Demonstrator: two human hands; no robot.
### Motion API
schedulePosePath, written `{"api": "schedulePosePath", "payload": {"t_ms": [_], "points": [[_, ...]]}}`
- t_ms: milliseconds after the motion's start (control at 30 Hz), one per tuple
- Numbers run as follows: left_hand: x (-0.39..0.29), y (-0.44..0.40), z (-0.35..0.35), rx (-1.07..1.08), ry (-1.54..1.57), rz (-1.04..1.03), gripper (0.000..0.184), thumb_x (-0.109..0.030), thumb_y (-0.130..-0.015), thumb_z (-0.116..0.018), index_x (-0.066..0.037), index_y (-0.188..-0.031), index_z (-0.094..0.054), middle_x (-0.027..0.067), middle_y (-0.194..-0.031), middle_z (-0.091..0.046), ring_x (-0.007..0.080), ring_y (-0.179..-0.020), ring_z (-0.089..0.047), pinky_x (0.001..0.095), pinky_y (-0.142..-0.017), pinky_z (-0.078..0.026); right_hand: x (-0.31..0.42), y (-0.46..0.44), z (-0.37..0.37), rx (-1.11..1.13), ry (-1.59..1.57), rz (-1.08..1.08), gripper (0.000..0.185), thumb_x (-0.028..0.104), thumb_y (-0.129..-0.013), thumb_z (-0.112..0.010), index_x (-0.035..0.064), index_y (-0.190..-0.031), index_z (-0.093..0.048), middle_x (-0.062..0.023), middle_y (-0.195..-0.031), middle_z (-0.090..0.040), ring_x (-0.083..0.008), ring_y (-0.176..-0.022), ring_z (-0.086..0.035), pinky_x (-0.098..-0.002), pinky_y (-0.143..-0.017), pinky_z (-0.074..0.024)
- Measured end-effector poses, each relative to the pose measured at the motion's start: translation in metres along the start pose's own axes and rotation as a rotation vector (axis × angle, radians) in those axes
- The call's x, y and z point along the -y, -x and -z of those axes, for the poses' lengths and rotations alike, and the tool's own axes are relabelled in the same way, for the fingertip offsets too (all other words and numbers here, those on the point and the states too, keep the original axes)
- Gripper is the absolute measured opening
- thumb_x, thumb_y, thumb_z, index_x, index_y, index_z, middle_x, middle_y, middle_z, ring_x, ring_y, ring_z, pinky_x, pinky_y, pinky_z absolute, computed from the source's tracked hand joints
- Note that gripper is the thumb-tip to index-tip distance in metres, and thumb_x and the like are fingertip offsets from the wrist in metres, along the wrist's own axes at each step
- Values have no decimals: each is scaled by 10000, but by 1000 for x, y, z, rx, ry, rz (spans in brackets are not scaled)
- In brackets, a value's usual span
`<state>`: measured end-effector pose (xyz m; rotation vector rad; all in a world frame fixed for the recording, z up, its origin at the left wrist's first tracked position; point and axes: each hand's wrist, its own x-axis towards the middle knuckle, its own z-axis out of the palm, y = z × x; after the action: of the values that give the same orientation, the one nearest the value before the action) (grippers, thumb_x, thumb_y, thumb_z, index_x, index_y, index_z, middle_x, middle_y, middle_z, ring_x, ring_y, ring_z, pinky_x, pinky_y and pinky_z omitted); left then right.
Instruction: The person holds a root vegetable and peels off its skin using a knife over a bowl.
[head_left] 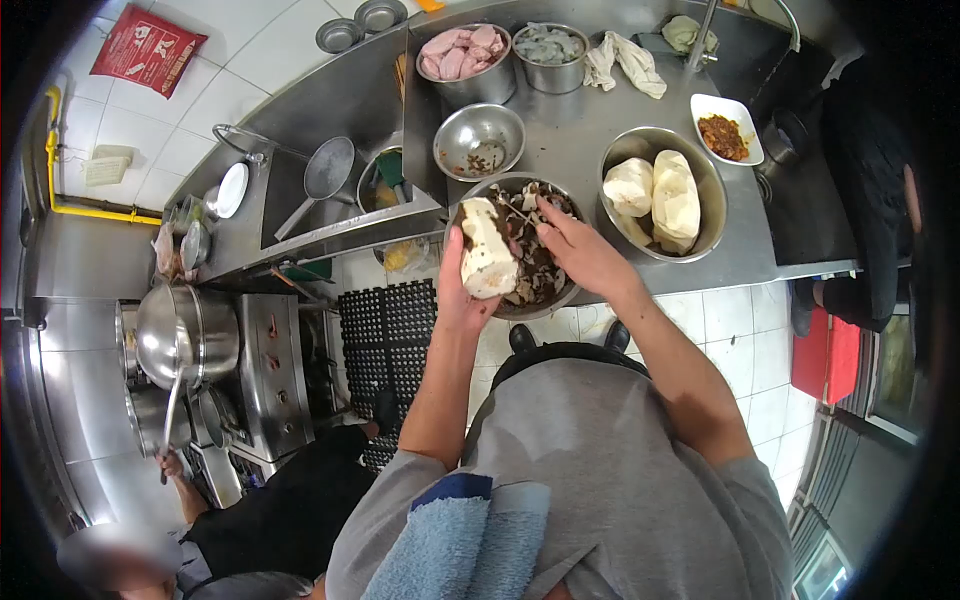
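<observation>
The left hand (474, 288) grips the partly peeled tuber (488, 258) above the steel bowl (567, 295) of dark peelings (538, 286), while the right hand (580, 256) (beside it) holds a thin-bladed tool (518, 214).

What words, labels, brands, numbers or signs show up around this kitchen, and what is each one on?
No text here reads clearly enough to quote.
Red packet, upper left: white print and figures, too small and blurred to read.
Metal bowls: no readable marks on them.
</observation>
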<state>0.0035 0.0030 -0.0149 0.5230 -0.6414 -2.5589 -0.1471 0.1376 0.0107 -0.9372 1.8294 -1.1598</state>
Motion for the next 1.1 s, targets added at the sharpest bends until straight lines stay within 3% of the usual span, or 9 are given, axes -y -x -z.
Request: {"api": "schedulePosePath", "payload": {"t_ms": [67, 133, 200, 400, 500, 533, 733, 833, 1100], "points": [[-3, -2, -2, -44, -46, -22, 477, -471, -1036, -448, -83, -1284, -575, 99, -1164, -669, 252, -1012, -658, 400, -877, -556, 0, 5, -4, -60, 76, 169, 559, 346, -1040, -431, -1, -1475, -388, -285, -1335, -562, -434, -1218, -555, -447, -1040, -416], [-3, -7, -9, -86, -41, -79, 469, -463, -1038, -444, -82, -1275, -579, 96, -1170, -669, 247, -1025, -659, 387, -899, -548, 1, 11, -5, -101, 93, 359, 535, 319, -1035, -449, 12, -1471, -399, -288, -1287, -590, -448, -1177, -574, -467, -1004, -440], [-3, -11, -12, -83, -24, -113, 488, -483, -1037, -431, -86, -1277, -584, 90, -1182, -670, 243, -1061, -658, 390, -939, -531, 12, 21, -3, -33, 63, 318, 515, 301, -1031, -460, 38, -1471, -410, -292, -1229, -615, -455, -1127, -596, -476, -971, -459], [-9, -11, -9, 28, 58, 17, 448, -302, -964, -527, -60, -1340, -522, 105, -1239, -643, 261, -1133, -635, 416, -991, -508, 31, 32, 4, 34, 76, 205, 477, 250, -1036, -452, 76, -1479, -417, -285, -1184, -635, -437, -1093, -627, -443, -960, -462], [-7, -5, -9, 85, -151, -61, 602, -196, -883, -548, -82, -1457, -405, 122, -1372, -551, 275, -1241, -568, 439, -1044, -477, 24, 32, 8, -13, 150, 211, 463, 237, -1035, -453, 100, -1476, -426, -275, -1186, -636, -438, -1075, -627, -450, -939, -470], [-10, -3, -7, 78, -151, -15, 783, -106, -825, -592, -126, -1539, -270, 123, -1459, -450, 284, -1322, -492, 437, -1077, -452, 21, 32, 9, -43, 178, 239, 459, 233, -1035, -452, 108, -1476, -429, -270, -1184, -638, -439, -1065, -628, -452, -929, -473], [-21, 7, -22, -12, -473, -33, 1001, 27, -709, -722, -128, -1560, -217, 118, -1448, -433, 263, -1325, -466, 387, -1066, -445, 21, 30, 16, 41, 202, 308, 463, 211, -1019, -482, 128, -1472, -439, -263, -1129, -652, -448, -958, -643, -460, -871, -487], [-28, 7, -23, 55, -577, -51, 1061, 48, -674, -766, -119, -1563, -210, 117, -1450, -430, 250, -1315, -471, 380, -1055, -450, 44, 31, 23, 182, 313, 150, 479, 193, -1003, -504, 157, -1477, -441, -261, -1031, -667, -446, -885, -642, -472, -828, -490], [-28, 8, -14, 42, -545, 7, 1069, 40, -681, -779, -126, -1567, -205, 115, -1438, -459, 245, -1300, -494, 380, -1049, -463, 42, 23, 15, 130, 513, 303, 494, 191, -991, -527, 226, -1477, -450, -248, -809, -650, -439, -769, -631, -524, -718, -476]]}}
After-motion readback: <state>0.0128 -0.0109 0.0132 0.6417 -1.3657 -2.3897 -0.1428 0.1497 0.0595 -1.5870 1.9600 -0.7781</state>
